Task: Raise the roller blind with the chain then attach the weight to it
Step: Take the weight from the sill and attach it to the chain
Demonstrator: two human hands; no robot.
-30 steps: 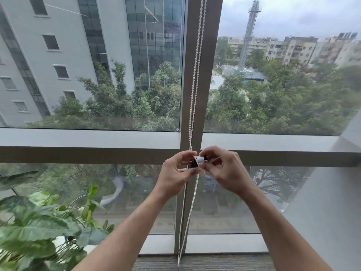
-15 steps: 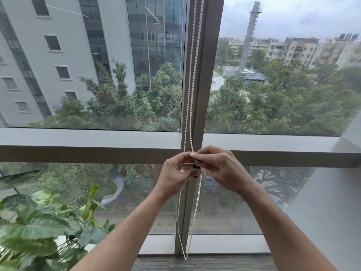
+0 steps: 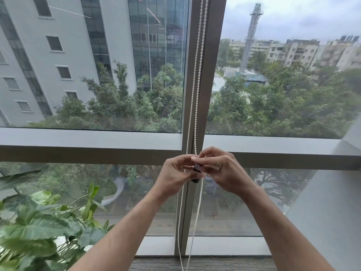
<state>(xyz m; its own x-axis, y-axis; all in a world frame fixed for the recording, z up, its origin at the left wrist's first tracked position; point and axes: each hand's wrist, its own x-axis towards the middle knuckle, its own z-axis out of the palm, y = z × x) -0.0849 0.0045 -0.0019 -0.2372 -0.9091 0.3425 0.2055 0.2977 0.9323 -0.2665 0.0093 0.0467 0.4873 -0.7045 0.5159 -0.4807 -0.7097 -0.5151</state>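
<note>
The window mullion [image 3: 207, 94] stands close behind the hanging bead chain [image 3: 197, 90]. Open room lies right of it. Plant leaves [image 3: 39, 222] crowd the lower left.

I can read no text, label, brand, number or sign anywhere in front of me.

— How are the arms placed?
— Both bare forearms are raised and angled inward, so the hands are brought together at chest height.
— And the hands?
— The left hand [image 3: 176, 174] and right hand [image 3: 222, 171] are curled, fingertips pinched and touching.
</note>
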